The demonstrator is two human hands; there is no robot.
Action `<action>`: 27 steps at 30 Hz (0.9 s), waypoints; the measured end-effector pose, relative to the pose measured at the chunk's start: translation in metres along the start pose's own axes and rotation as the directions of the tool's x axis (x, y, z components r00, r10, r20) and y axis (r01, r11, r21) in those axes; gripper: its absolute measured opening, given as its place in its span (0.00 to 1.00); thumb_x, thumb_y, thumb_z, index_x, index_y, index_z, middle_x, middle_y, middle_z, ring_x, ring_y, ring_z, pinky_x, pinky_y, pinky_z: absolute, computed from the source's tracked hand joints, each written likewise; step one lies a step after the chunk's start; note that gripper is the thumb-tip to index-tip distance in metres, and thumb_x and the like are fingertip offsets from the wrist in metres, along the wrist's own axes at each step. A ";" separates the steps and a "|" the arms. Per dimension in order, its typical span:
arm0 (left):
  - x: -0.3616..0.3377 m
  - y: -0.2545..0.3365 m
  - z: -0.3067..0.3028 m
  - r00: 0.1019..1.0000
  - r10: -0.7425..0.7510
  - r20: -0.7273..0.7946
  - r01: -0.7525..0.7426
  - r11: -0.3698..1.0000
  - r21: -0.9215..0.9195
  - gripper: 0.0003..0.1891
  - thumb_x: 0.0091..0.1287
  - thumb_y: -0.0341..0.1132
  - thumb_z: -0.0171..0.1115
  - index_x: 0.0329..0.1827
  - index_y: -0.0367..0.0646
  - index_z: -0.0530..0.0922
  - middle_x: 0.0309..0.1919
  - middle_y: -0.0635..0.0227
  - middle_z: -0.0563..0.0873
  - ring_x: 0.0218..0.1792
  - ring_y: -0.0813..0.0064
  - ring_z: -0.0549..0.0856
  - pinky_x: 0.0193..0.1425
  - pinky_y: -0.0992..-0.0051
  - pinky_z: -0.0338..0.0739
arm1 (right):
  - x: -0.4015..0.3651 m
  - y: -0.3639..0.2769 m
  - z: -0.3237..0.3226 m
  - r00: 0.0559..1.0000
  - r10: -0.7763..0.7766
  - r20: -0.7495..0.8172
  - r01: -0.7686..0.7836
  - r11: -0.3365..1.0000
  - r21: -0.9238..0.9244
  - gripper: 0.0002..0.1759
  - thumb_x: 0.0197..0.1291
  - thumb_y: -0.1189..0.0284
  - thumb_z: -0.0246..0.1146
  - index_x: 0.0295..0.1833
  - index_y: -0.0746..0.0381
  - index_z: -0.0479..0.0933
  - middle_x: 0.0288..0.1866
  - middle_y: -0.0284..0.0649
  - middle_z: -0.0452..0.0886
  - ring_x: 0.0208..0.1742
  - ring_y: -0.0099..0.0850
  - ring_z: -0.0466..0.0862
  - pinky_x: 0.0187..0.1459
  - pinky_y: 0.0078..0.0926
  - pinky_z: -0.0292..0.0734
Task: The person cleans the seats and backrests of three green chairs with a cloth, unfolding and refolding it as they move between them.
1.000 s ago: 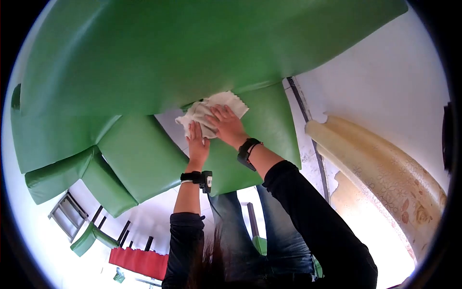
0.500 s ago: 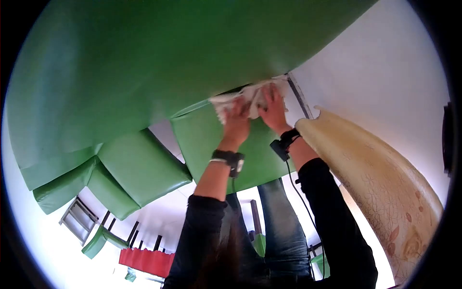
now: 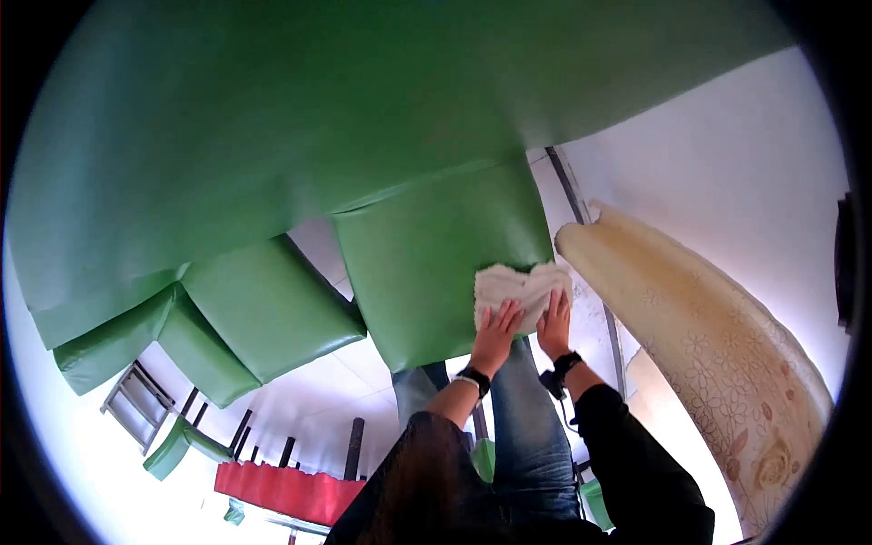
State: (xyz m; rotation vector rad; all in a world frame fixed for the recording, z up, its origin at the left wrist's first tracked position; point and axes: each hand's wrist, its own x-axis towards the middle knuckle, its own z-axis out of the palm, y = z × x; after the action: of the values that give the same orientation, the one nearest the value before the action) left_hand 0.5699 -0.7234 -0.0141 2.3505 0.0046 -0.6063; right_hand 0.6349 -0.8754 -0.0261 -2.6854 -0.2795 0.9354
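Observation:
A pale cloth [image 3: 513, 283] lies spread on the front right part of a green padded seat [image 3: 427, 245]. My left hand [image 3: 495, 341] presses on the cloth's lower edge with its fingers stretched out. Beside it, my right hand [image 3: 554, 327] lies flat on the cloth's right corner, fingers extended. Neither hand is wrapped round the cloth. Behind the seat rises a large green backrest [image 3: 300, 100].
To the left stand more green seats [image 3: 272, 309]. A patterned yellowish table cover [image 3: 699, 318] hangs close on the right, by a white wall [image 3: 727, 136]. A red cloth-edged table [image 3: 291, 490] and a grey metal frame [image 3: 138, 406] are at lower left.
Both hands have drawn the cloth from the seat's back edge by the backrest toward me, to its front right part. The back of the seat is now uncovered.

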 end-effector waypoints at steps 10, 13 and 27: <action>0.001 -0.086 -0.042 0.980 -0.083 -0.179 0.119 0.973 0.199 0.26 0.57 0.29 0.42 0.63 0.44 0.59 0.66 0.68 0.56 0.67 0.71 0.54 0.67 0.61 0.47 | 0.086 -0.123 -0.002 0.920 -0.354 -0.166 0.296 0.908 -0.296 0.33 0.48 0.68 0.55 0.63 0.57 0.57 0.63 0.66 0.46 0.66 0.62 0.40 0.62 0.61 0.35; 0.009 -0.130 -0.089 0.954 -0.177 -0.244 0.235 0.942 0.238 0.27 0.57 0.29 0.42 0.64 0.44 0.57 0.67 0.68 0.54 0.67 0.70 0.53 0.67 0.58 0.46 | 0.131 -0.188 -0.012 0.832 -0.517 -0.201 0.441 0.836 -0.327 0.32 0.47 0.66 0.55 0.62 0.55 0.60 0.63 0.64 0.49 0.65 0.63 0.43 0.61 0.61 0.36; -0.086 -0.175 -0.077 0.853 -0.371 -0.367 0.285 0.920 -0.268 0.29 0.56 0.27 0.49 0.64 0.42 0.57 0.67 0.54 0.47 0.67 0.54 0.47 0.66 0.53 0.46 | 0.032 -0.205 0.054 0.773 -0.623 0.117 0.622 0.709 -0.331 0.32 0.50 0.63 0.57 0.63 0.52 0.59 0.65 0.55 0.52 0.67 0.53 0.49 0.64 0.52 0.41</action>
State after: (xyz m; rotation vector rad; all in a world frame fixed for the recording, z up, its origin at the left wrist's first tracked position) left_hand 0.4968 -0.5287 -0.0387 2.2429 0.6482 -0.2373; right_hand 0.6069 -0.6627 -0.0179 -2.5609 -1.3822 0.6994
